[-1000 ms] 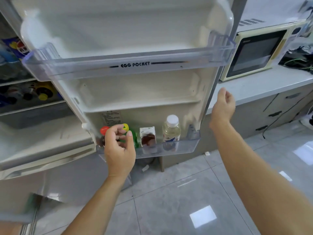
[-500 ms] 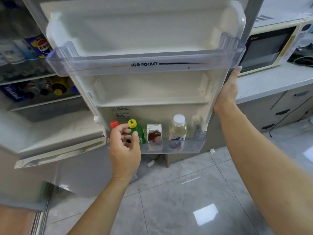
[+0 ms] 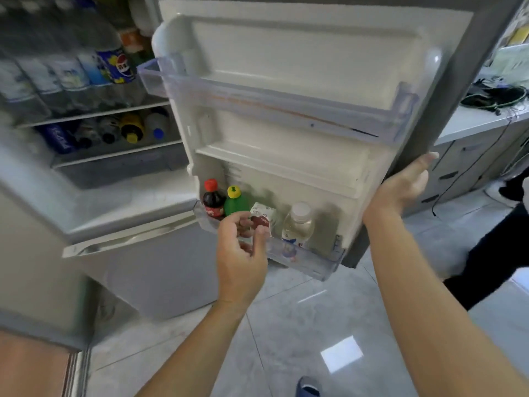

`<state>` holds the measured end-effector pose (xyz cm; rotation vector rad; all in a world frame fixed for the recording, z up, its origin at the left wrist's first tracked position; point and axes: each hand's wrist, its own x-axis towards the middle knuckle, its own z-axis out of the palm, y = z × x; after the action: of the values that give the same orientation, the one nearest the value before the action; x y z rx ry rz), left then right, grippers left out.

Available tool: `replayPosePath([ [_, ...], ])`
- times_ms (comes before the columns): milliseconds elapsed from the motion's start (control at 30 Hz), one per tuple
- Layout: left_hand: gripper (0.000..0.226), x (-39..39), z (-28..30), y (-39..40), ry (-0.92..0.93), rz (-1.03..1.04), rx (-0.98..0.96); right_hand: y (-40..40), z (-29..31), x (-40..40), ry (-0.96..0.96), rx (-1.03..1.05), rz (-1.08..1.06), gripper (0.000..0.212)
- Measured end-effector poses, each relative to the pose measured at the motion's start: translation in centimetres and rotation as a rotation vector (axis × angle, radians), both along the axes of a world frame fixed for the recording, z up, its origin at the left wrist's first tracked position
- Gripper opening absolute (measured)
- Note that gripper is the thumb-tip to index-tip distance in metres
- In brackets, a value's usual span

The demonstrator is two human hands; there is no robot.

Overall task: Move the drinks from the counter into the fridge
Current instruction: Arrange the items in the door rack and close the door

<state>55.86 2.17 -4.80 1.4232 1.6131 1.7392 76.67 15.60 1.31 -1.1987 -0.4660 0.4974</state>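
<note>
Nearest the camera: grey tiled floor (image 3: 286, 339), both forearms reaching forward over it.

Left hand (image 3: 243, 253) is in front of the bottom door bin (image 3: 315, 262), fingers loosely curled, thumb up, holding nothing; whether it touches the bin's clear front wall cannot be told.

Right hand (image 3: 400, 187) has fingers extended nearly straight, palm against the outer edge of the fridge door (image 3: 286, 81), gripping nothing.

Bottom door bin contents, hinge side to outer side, all upright:
- cola bottle (image 3: 213, 202), red cap
- green bottle (image 3: 236, 202), yellow cap, just beside the cola
- small carton (image 3: 264, 214), partly hidden behind the left hand
- clear bottle (image 3: 297, 224), white cap, a little apart from the carton

Above it, the upper door bin (image 3: 286, 110) is clear plastic; no contents visible through the motion blur.

Farther left: fridge interior open. Upper shelf (image 3: 94, 111) carries a row of standing bottles, one with a blue cola label. Lower shelf (image 3: 114, 151) holds bottles lying with caps outward.

Far right: counter (image 3: 472, 121) with dark tangled cables (image 3: 498, 96) on it, drawers below. No drinks can be made out on the visible part of the counter.
</note>
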Motion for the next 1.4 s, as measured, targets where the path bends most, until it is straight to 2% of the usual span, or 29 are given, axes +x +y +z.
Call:
replayPosePath([
  [100,0.027,-1.2,-0.2,-4.0,0.002,-0.026,0.016,-5.2,-0.3,-3.2,-0.091,-0.020,-0.111,0.032],
  [267,0.023,-2.7,-0.3,-9.4,0.006,-0.045,0.057,-13.2,-2.5,-7.4,-0.201,0.026,-0.035,0.035],
  [333,0.029,-3.4,-0.1,-11.0,0.033,-0.049,0.110,-16.2,-2.8,-9.2,-0.282,0.132,0.070,0.033],
  [400,0.035,-4.1,0.0,-12.4,0.063,-0.033,0.142,-18.7,-3.0,-10.8,-0.328,0.204,0.197,0.046],
  [533,0.032,-5.6,0.1,-14.6,0.045,0.028,0.145,-22.0,-3.4,-14.8,-0.406,0.257,0.428,0.072],
  [600,0.026,-6.8,0.0,-15.7,0.046,0.053,0.178,-23.2,-3.2,-17.1,-0.464,0.256,0.542,0.072],
  [700,0.019,-8.6,-0.3,-17.0,0.036,0.117,0.204,-24.2,-3.0,-20.2,-0.537,0.300,0.676,0.057],
  [933,0.032,-14.2,-0.8,-18.2,-0.004,0.421,0.200,-23.2,-2.3,-26.8,-0.580,0.311,0.969,0.051],
  [1067,0.039,-18.4,-0.9,-17.3,-0.028,0.563,0.153,-20.0,-1.7,-30.0,-0.645,0.265,0.981,0.049],
  [1233,0.030,-23.8,-0.2,-15.0,-0.018,0.733,0.170,-14.3,-0.7,-33.7,-0.752,0.322,0.938,0.047],
  [1400,0.039,-30.6,0.1,-11.6,-0.002,0.864,0.092,-7.9,-0.4,-37.3,-0.806,0.372,0.983,0.042],
])
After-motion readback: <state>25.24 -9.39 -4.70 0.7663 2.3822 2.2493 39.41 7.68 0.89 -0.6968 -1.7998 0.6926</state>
